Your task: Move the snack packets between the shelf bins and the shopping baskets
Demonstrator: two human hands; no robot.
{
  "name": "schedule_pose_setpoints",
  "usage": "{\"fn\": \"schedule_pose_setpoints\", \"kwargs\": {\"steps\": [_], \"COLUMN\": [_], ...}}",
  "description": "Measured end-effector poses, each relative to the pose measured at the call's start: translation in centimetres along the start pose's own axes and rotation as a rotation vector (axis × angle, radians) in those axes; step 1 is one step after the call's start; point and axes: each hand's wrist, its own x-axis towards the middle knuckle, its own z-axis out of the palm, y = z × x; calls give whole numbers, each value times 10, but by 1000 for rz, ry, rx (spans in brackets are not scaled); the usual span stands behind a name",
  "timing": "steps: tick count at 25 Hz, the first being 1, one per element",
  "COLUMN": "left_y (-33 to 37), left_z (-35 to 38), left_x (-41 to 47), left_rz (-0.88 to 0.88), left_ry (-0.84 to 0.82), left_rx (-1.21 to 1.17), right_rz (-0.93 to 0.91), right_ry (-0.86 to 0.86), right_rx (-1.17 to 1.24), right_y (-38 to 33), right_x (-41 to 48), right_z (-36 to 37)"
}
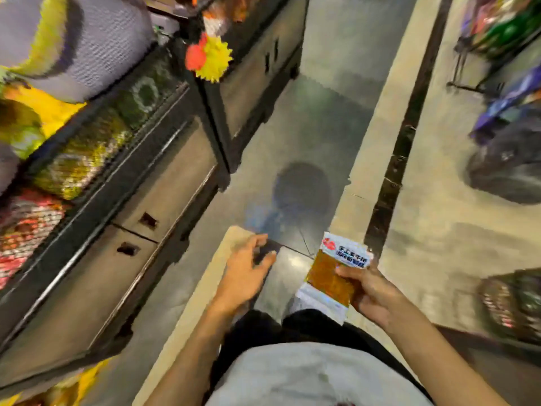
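Note:
My right hand (370,291) grips a flat snack packet (330,276) with an orange middle and a white top bearing a red logo, held low over the floor at the lower centre-right. My left hand (246,273) hangs beside it with fingers apart and nothing in it. Shelf bins (87,148) full of yellow, green and red packets run along the left, well away from both hands. A shopping basket (515,306) with packets in it sits on the floor at the right edge. The picture is blurred.
Below the bins are grey cabinet doors (167,183) with black frames. A dark bag or basket (509,168) lies on the floor at the right, with racks of colourful packets (506,27) behind it. A black strip (401,159) crosses the tiled floor.

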Motion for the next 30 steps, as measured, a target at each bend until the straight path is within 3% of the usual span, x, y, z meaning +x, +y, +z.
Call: {"fn": "schedule_pose_setpoints", "kwargs": {"steps": [4,11,16,23,30], "left_y": [48,102,200,362,464], "left_z": [59,104,142,224,337], "left_x": [53,168,308,473,587], "left_rz": [35,-43,136,391,390], "left_ry": [-213,-331,-416,-665,-766], "left_rx": [9,76,217,408,489], "right_rz": [-59,-74,-125,-146,-187], "right_ry": [132,240,306,473,508], "right_rx": [118,173,291,603,797], "right_y": [-55,-184,-295,-395,-525], "right_x": [8,81,145,187,250], "right_z": [-60,-99,-110,-166,-258]}}
